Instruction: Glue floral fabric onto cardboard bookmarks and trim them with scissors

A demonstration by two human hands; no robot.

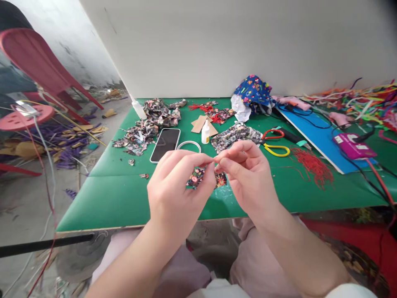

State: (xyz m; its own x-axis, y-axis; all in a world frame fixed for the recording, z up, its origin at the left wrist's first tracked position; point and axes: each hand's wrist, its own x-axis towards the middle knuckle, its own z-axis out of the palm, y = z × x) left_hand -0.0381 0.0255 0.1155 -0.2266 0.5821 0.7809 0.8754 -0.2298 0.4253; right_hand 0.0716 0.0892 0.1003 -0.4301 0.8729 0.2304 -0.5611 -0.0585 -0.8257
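My left hand (178,178) and my right hand (248,171) meet fingertip to fingertip above the green table (118,203). Both are closed in a pinch. Whatever lies between the fingers is too small to make out. Behind and below them shows a dark floral fabric piece (195,178), partly hidden by the hands. Just beyond stand a small white glue bottle (205,132) and a white ring (190,142). A phone (166,145) lies to the left of these. Scissors (276,142) with one red and one yellow handle rest beyond my right hand.
Crumpled fabric scraps (158,114) and a second bottle (139,109) occupy the back left. Red threads (314,165), a blue board (313,134), a purple device (355,145) with cables and colourful strips (350,99) fill the right. A grey panel (201,45) rises behind the table.
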